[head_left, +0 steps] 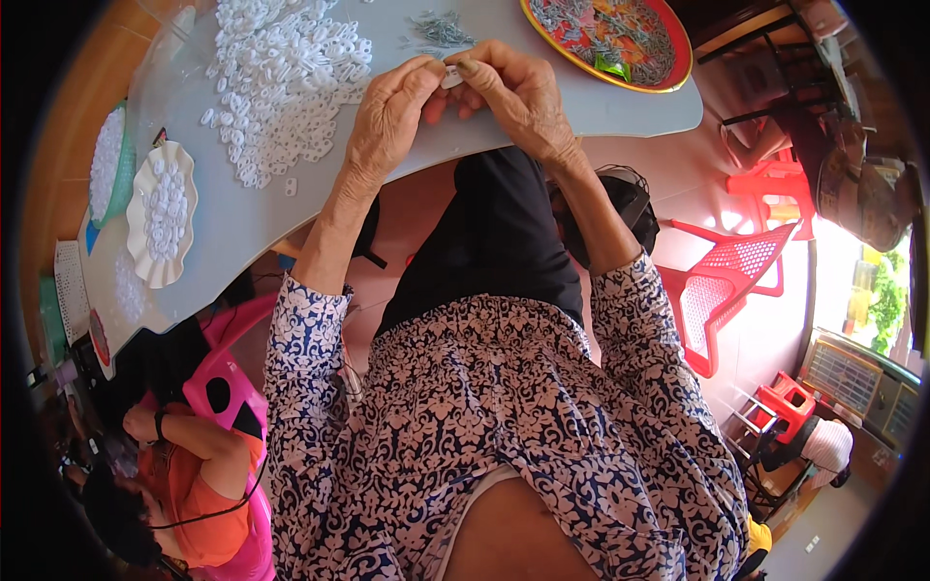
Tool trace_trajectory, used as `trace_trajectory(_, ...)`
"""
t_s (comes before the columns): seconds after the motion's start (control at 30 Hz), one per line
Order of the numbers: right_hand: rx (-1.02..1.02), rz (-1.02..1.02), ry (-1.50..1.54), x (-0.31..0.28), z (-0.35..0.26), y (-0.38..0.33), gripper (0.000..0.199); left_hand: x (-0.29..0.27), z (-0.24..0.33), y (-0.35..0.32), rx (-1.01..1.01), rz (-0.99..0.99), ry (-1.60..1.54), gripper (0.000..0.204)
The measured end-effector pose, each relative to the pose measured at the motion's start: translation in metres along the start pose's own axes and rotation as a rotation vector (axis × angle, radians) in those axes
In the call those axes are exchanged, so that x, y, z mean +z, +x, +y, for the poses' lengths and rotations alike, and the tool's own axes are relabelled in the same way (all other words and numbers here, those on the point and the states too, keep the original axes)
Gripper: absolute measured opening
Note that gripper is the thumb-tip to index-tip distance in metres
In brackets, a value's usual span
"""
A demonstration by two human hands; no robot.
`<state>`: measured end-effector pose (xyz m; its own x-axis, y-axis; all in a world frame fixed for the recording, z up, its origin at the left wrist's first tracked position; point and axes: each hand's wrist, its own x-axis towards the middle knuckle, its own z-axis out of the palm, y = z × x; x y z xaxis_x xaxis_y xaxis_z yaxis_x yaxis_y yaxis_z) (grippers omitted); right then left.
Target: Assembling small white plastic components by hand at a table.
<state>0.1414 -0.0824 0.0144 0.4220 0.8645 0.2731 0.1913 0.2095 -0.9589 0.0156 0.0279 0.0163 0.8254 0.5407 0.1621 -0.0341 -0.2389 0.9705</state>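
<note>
Both hands meet at the near edge of a grey table (601, 108). My left hand (387, 114) and my right hand (513, 92) pinch one small white plastic piece (451, 77) between their fingertips. To the left of my left hand lies a big heap of small white plastic pieces (281, 73) on the table. A little pile of thin metal springs (441, 29) lies just beyond my fingers. What the fingers do to the piece is too small to tell.
A red and yellow tray (668, 73) with metal springs sits at the table's far right. A white scalloped plate (163, 213) and a green basket (107, 160) hold white pieces at left. A person in orange sits at lower left. Red plastic chairs (727, 281) stand to the right.
</note>
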Motion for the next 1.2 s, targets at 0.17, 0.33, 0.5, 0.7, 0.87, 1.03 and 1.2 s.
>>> trace_trajectory(0.17,-0.008,0.002,0.066,-0.001,0.003,0.005,0.019,-0.003,0.003,0.002,0.017,0.010,0.004,0.030)
trace_trajectory(0.33,0.041,0.018,0.119,-0.001,-0.001,0.006,0.016,-0.003,0.015,0.000,0.024,0.015,0.053,0.026)
trace_trajectory(0.5,0.061,0.014,0.085,-0.006,-0.003,0.010,0.011,0.005,0.009,-0.002,-0.025,0.109,0.036,0.024)
trace_trajectory(0.7,-0.298,0.191,-0.336,-0.030,-0.060,0.103,0.011,0.005,0.021,-0.023,0.018,0.143,-0.141,0.019)
trace_trajectory(0.87,-0.629,0.366,-0.757,-0.080,-0.069,0.181,0.012,0.006,0.005,-0.024,0.030,0.108,-0.093,0.017)
trace_trajectory(1.03,-0.518,0.319,-0.824,-0.043,-0.041,0.163,0.011,0.002,0.001,-0.030,0.006,0.137,-0.119,0.018)
trace_trajectory(1.2,-0.351,0.079,-0.656,-0.016,-0.033,0.109,0.010,0.007,0.016,-0.027,-0.028,0.123,0.000,0.018)
